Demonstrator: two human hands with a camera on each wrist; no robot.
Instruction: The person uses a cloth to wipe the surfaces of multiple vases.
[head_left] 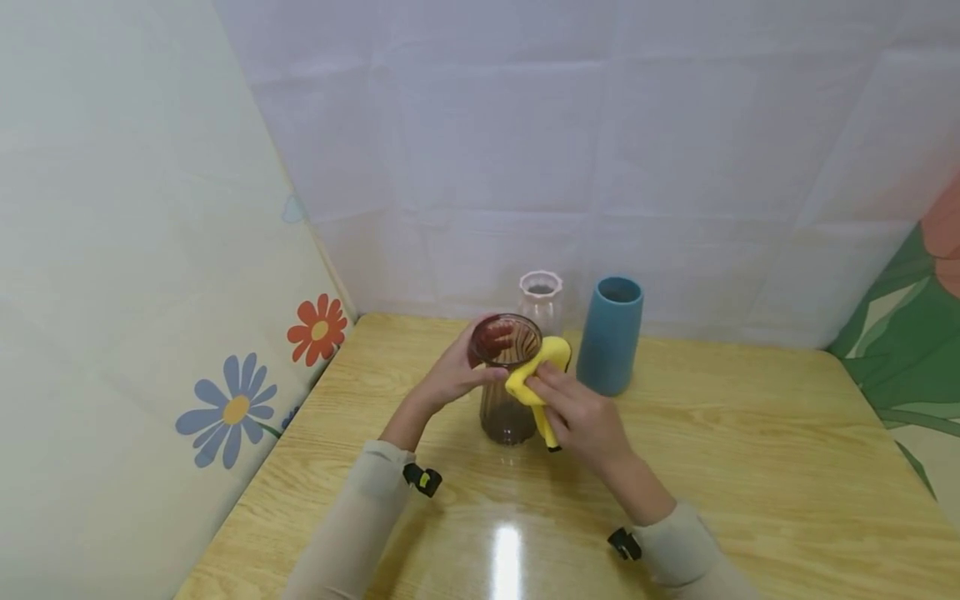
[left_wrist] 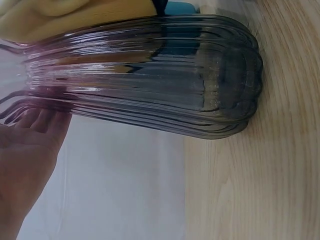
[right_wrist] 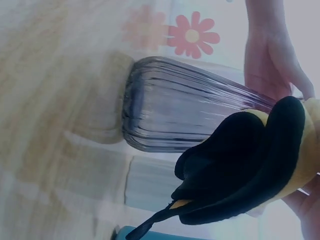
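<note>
A ribbed glass vase (head_left: 508, 412), reddish at the rim and smoky grey lower down, is in front of me. My left hand (head_left: 455, 372) grips it round the neck, thumb on the near side. With my right hand (head_left: 588, 417) I hold a bunched cloth (head_left: 545, 367) against the vase's right side, just under the rim. The cloth is yellow on one face and black on the other, and its black face (right_wrist: 240, 160) shows in the right wrist view. From the left wrist, the fluted vase base (left_wrist: 232, 80) appears close to the tabletop; whether it touches, I cannot tell.
Behind the held vase stands a pale pink vase (head_left: 541, 287) with a scalloped rim, partly hidden. A blue vase (head_left: 611, 337) stands to its right, near the table's back edge. The wood-grain table (head_left: 750, 450) meets a white sheeted wall (head_left: 495, 150) at the back.
</note>
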